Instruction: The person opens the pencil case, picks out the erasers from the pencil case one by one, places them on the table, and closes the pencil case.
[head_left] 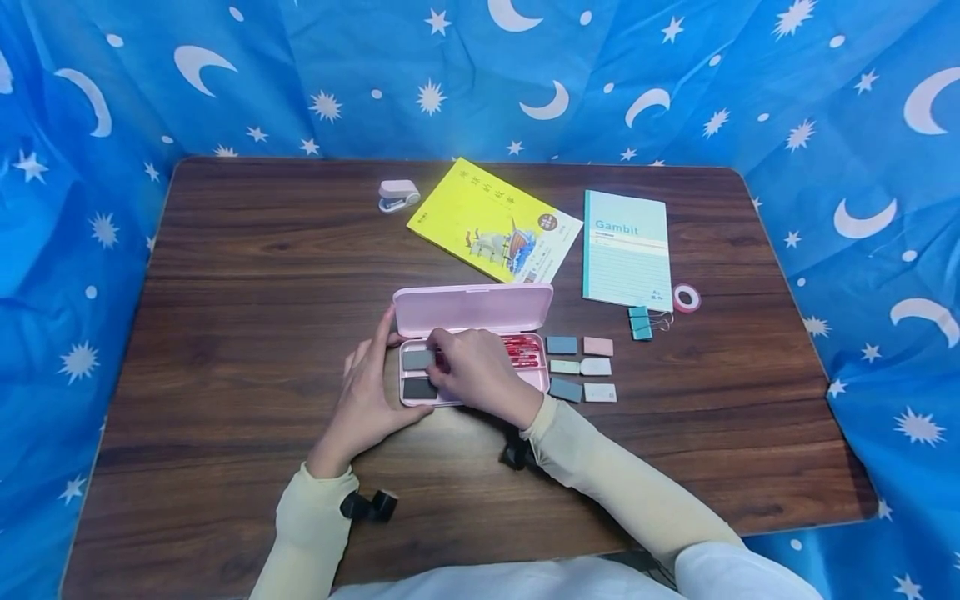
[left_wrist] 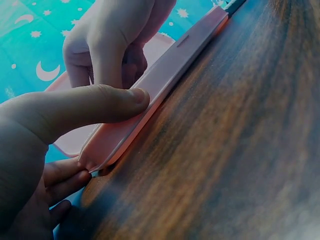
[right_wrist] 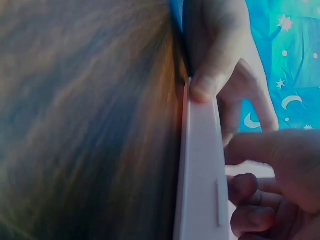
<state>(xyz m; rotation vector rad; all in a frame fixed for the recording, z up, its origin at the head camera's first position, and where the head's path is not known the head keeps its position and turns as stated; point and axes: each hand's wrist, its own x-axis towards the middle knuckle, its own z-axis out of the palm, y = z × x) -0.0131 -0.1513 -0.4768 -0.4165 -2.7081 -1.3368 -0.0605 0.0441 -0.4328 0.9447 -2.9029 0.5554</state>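
Note:
A pink pencil case (head_left: 472, 310) lies with its lid raised. My left hand (head_left: 367, 392) grips its left end, the thumb (left_wrist: 135, 97) against the front wall and the other fingers round the end. My right hand (head_left: 480, 371) reaches into the case with curled fingers; thumb and forefinger meet the right end of a grey eraser (head_left: 417, 360). Just in front of that one lies a darker eraser (head_left: 418, 388). Red pen-like sticks (head_left: 523, 350) fill the case's right part, partly covered by the right hand. In the right wrist view, the case wall (right_wrist: 202, 165) hides the right fingertips.
Several erasers (head_left: 597, 346) stand in two columns right of the case. Behind are a yellow book (head_left: 465, 221), a small stapler (head_left: 398, 196) and a light green notebook (head_left: 626, 258). Teal binder clips (head_left: 640, 323) and a tape roll (head_left: 686, 298) lie by the notebook.

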